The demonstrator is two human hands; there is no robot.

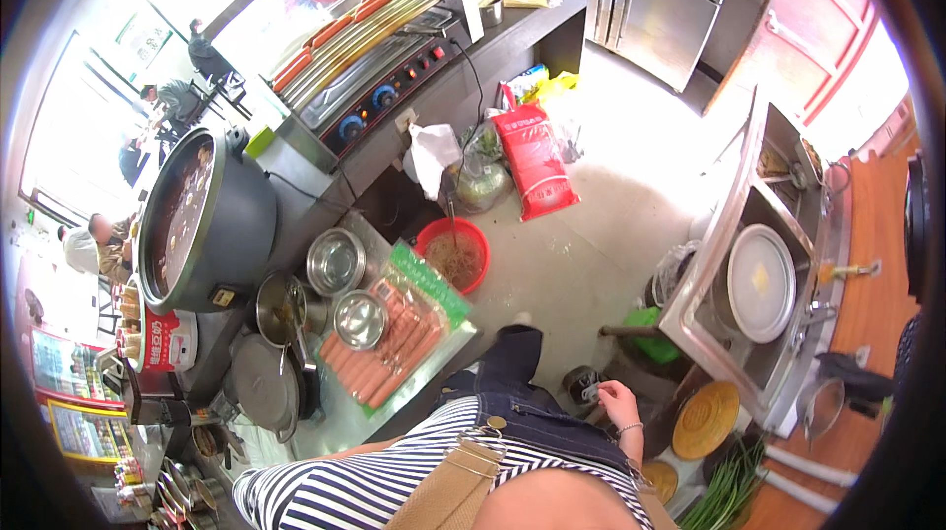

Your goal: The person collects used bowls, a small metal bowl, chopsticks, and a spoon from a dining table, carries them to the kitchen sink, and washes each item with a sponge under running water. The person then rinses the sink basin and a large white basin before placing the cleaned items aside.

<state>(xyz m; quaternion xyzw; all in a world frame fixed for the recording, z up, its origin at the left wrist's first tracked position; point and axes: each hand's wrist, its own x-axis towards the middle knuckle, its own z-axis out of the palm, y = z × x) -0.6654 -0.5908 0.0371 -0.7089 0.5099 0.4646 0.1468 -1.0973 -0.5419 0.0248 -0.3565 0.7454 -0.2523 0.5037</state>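
Note:
My right hand (618, 404) hangs low by my right side, wrist banded by a bracelet, fingers curled with the tips drawn together. Whether anything small is pinched there I cannot make out. Just beyond its fingertips is a small dark container (581, 384) near the floor. My left hand is out of sight; only a strip of bare forearm shows past the striped sleeve. On the counter to my left lies a clear pack of sausages (379, 372) with a green-edged wrapper. A small steel bowl (360, 320) rests on the pack, and a larger steel bowl (336, 261) stands beyond it.
A roller grill (365, 57) with several sausages and a big black pot (251, 225) of dark liquid line the left counter. A red basin (473, 279) and red sack (535, 161) are on the floor. At right, a steel sink (729, 269) holds a round lid (761, 284).

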